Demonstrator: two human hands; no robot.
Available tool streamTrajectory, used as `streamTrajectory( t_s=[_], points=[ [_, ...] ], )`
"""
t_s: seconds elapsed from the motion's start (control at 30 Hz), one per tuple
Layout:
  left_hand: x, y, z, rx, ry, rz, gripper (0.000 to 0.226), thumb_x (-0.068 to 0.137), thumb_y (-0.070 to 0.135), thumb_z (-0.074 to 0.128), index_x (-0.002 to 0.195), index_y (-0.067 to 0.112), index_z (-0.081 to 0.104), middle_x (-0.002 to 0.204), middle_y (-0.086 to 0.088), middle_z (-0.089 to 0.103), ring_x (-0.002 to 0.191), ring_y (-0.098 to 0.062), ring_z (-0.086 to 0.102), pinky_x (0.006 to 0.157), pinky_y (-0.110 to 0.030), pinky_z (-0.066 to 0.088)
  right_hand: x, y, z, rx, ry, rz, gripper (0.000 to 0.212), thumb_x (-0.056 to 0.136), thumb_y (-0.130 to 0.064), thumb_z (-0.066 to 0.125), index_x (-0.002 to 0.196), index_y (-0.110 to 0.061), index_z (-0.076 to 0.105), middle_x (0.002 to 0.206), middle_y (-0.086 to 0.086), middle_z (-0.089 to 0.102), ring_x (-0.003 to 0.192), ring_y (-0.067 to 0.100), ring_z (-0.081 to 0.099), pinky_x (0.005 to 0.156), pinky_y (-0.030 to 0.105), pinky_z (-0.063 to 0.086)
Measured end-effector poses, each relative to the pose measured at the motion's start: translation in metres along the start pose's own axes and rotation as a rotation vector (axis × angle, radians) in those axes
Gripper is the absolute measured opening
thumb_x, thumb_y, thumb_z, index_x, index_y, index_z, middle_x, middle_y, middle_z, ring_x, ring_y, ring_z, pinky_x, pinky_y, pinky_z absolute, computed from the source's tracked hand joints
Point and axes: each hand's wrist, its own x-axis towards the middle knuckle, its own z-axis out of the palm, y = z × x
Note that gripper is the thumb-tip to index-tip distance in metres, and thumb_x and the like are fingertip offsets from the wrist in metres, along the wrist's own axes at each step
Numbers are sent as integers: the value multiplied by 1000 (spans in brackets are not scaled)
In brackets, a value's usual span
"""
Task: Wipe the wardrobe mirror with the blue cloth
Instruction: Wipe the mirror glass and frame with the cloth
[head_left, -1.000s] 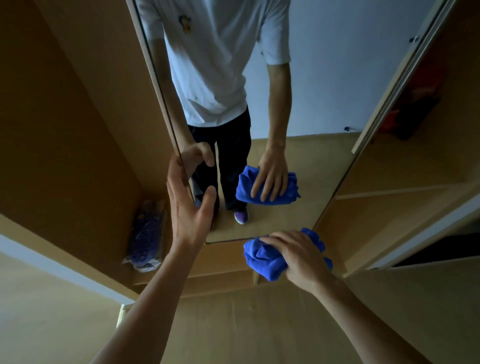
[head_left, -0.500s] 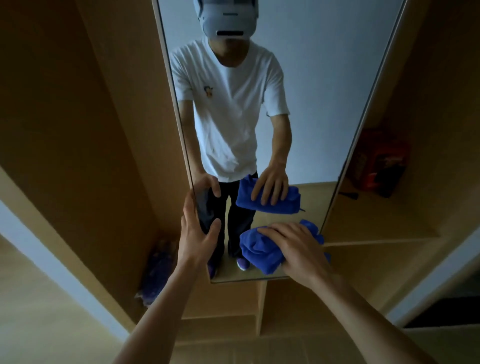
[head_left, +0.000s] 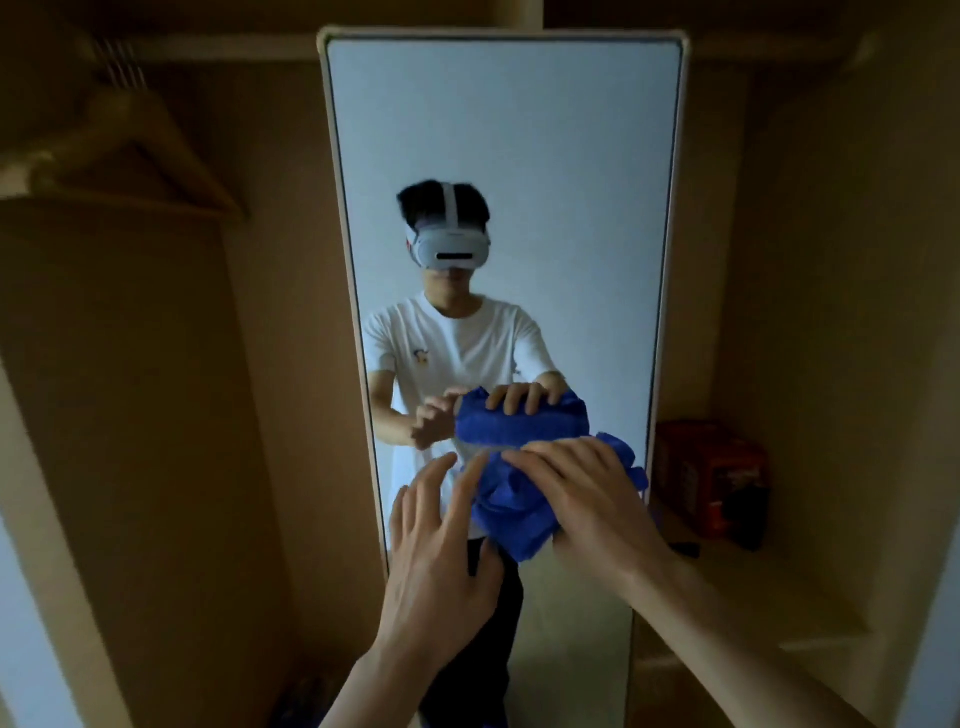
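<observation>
The tall wardrobe mirror (head_left: 498, 156) stands upright in the middle, in a pale frame. My right hand (head_left: 587, 499) holds the bunched blue cloth (head_left: 514, 514) at the mirror's lower right, fingers laid over its top, where the cloth meets its own reflection. My left hand (head_left: 436, 551) hovers just left of the cloth with fingers spread and straight, its fingertips close to the cloth's edge and holding nothing. The glass reflects a person in a white shirt, both hands and the cloth.
Wooden wardrobe walls flank the mirror. Wooden hangers (head_left: 135, 140) hang at the upper left. A red box (head_left: 711, 483) sits on the right-hand shelf (head_left: 727, 587), close behind the mirror's edge. Something dark lies on the wardrobe floor at the lower left (head_left: 301, 696).
The view has tilted up to show the whole mirror. My right hand carried the cloth higher up the glass. My left hand let go of the mirror's left edge and moved beside the cloth.
</observation>
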Motion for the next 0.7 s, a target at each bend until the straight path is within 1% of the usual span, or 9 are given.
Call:
streamTrajectory(
  t_s=[0.07, 0.17, 0.23, 0.33, 0.43, 0.47, 0.53, 0.6, 0.7],
  points=[
    [20, 11, -9, 14, 0, 100, 90, 80, 32, 68, 158, 35, 22, 158, 0, 30, 144, -25, 33, 118, -54, 32, 19, -2, -16, -63, 72, 9, 60, 75, -10, 62, 134, -18, 62, 131, 0, 64, 116, 28, 62, 105, 52, 45],
    [51, 19, -18, 43, 33, 201, 93, 80, 41, 73, 159, 31, 24, 160, 0, 31, 148, -26, 33, 118, -56, 32, 41, -2, -36, -169, 71, 24, 59, 81, -17, 43, 139, -25, 53, 141, -8, 55, 129, 22, 52, 117, 48, 30],
    [70, 24, -21, 65, 73, 245, 92, 79, 41, 77, 157, 26, 31, 159, -2, 36, 148, -27, 35, 118, -57, 33, 54, 1, -45, -226, 88, 21, 60, 81, -16, 50, 140, -25, 51, 142, -9, 53, 131, 20, 49, 119, 46, 27],
    [97, 33, -29, 44, 174, 292, 84, 78, 37, 81, 152, 20, 44, 152, -3, 46, 143, -23, 37, 119, -46, 36, 72, 6, -61, -266, 171, 26, 56, 74, -11, 64, 129, -21, 58, 130, -4, 62, 119, 23, 57, 111, 47, 39],
    [123, 43, -42, 0, 220, 347, 72, 79, 24, 82, 145, 16, 53, 142, -2, 54, 133, -22, 46, 100, -40, 55, 87, 15, -72, -320, 293, -48, 53, 65, -4, 72, 115, -15, 61, 111, 3, 68, 101, 28, 64, 95, 48, 52],
    [132, 46, -48, -5, 238, 366, 69, 78, 17, 83, 142, 13, 56, 139, -3, 57, 129, -23, 52, 92, -40, 59, 93, 18, -77, -331, 358, -75, 58, 60, -1, 77, 113, -14, 60, 107, 6, 69, 95, 30, 66, 89, 49, 56],
    [150, 51, -59, 13, 296, 405, 62, 76, 7, 84, 134, 8, 61, 131, -7, 63, 120, -26, 61, 87, -41, 61, 108, 26, -88, -331, 478, -120, 78, 51, 1, 90, 119, -10, 53, 104, 12, 73, 90, 34, 71, 82, 50, 61],
    [170, 57, -70, 62, 355, 440, 53, 76, 3, 84, 125, 3, 65, 123, -11, 66, 110, -30, 66, 86, -43, 61, 126, 37, -104, -308, 544, -158, 86, 56, -2, 94, 127, -10, 47, 110, 14, 73, 95, 34, 72, 86, 51, 60],
    [199, 68, -85, 114, 376, 446, 46, 79, 3, 82, 122, 2, 65, 121, -11, 66, 106, -29, 66, 81, -37, 60, 149, 50, -131, -362, 603, -150, 67, 76, -16, 84, 133, -21, 49, 121, 1, 66, 106, 24, 62, 98, 42, 48]
  ],
)
